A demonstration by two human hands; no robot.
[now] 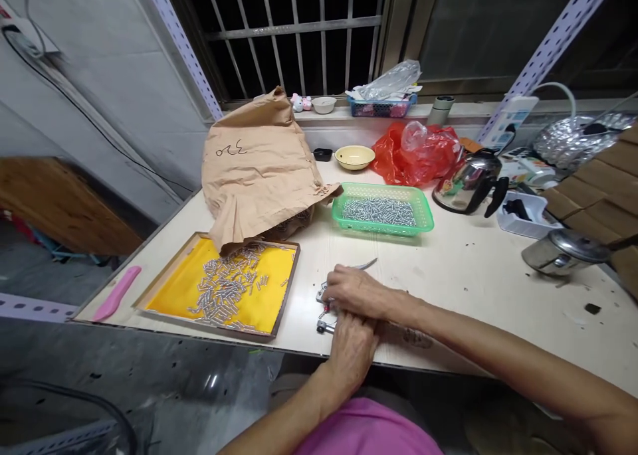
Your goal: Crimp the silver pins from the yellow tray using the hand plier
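- Metal shows beside the fingers: a small tool [319, 295] lies on the pale table [448, 289] near its front edge, partly covered by the hands. A thin curved lever [367, 264] pokes out beyond the knuckles and a short bar [323, 327] sits lower down; I cannot tell whether all of it is one piece.
- Right hand [355, 289]: laid palm down over the tool, fingers bent and close together, touching the metal. Whatever the fingertips pinch is hidden from me.
- Left hand [353, 345]: back upward at the table's front edge, its fingers tucked under the right hand, so the two touch. How far they are open, or what they hold, I cannot tell.
- Yellow tray [274, 269]: to the left of the hands, with small metal pieces [219, 295] scattered loosely over it.
- Brown paper bag [259, 169]: slumped behind the tray, its mouth reaching over the back edge.
- Green basket [423, 222]: beyond the hands, holding a layer of similar bits [381, 210].
- Pink scoop [117, 293]: just left of the tray.
- Steel kettle [466, 181]: well apart, right of the basket.
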